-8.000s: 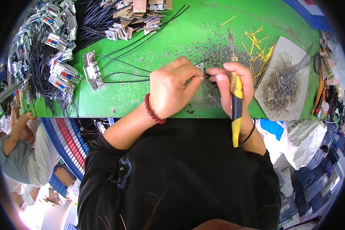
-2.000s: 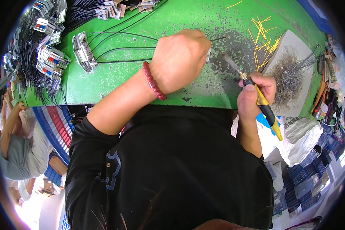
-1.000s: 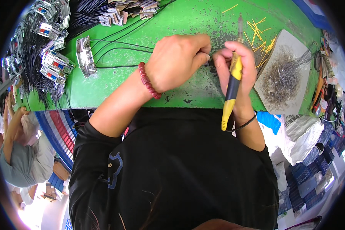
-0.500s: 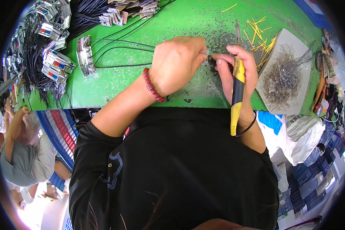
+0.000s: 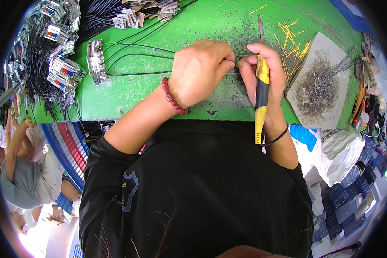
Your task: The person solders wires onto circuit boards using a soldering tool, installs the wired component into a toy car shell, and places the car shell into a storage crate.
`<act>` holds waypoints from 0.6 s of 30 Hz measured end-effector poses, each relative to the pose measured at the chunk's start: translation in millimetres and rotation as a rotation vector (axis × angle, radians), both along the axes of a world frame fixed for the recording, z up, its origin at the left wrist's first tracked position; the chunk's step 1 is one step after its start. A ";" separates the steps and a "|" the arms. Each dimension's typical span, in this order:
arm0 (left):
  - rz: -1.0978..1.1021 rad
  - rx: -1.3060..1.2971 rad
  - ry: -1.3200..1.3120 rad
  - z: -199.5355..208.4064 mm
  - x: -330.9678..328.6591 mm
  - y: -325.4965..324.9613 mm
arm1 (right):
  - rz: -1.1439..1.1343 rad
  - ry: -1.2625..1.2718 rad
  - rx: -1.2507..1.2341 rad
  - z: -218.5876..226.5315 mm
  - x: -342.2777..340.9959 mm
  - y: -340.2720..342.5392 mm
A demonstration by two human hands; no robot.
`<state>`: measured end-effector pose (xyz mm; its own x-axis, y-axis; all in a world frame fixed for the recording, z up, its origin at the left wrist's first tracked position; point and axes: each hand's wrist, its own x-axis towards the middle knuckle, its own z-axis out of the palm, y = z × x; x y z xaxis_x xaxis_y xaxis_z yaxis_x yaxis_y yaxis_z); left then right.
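My left hand point(image 5: 204, 73), with a red bead bracelet at its wrist, is closed in a pinch over the green bench. Black cables point(image 5: 144, 54) run into it from a silver metal-cased part point(image 5: 97, 62) on its left. What its fingertips pinch is mostly hidden. In my right hand point(image 5: 274, 73) is a yellow and black soldering iron point(image 5: 261, 88), its tip pointing away from me and up off toward the far side. The right thumb and forefinger curl close to the left fingertips; whether they also grip something small cannot be seen.
Yellow thin sticks point(image 5: 293, 41) are scattered at the right, beside a grey board point(image 5: 342, 79) bearing a dirty tangle of fine wire point(image 5: 322, 81). Metal-cased parts with black cables point(image 5: 64, 73) pile up at the left. Small plates point(image 5: 129, 18) lie at the back. Another person point(image 5: 30, 172) is at far left.
My right hand has shifted slightly left and away from me, swinging the soldering iron with it. The small part between my hands shows less now. The left hand has barely moved.
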<state>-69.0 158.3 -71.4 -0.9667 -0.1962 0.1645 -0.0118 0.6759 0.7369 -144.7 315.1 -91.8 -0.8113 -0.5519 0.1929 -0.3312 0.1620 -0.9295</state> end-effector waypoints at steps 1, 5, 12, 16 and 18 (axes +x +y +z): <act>-0.005 0.006 0.035 -0.4 -0.4 0.0 | 0.010 -0.014 -0.029 -1.1 -0.5 1.4; -0.030 -0.055 0.043 -1.1 -1.9 2.1 | -0.049 0.000 -0.130 0.0 -1.0 7.1; -0.080 -0.074 0.029 4.5 -2.3 0.8 | -0.012 -0.298 -0.181 14.9 8.3 48.6; -0.100 -0.122 -0.014 7.8 -4.4 -1.4 | -0.092 -0.169 -0.184 12.9 9.5 59.3; -0.092 -0.152 -0.026 9.2 -5.7 -1.0 | -0.131 -0.159 -0.252 10.1 12.5 60.5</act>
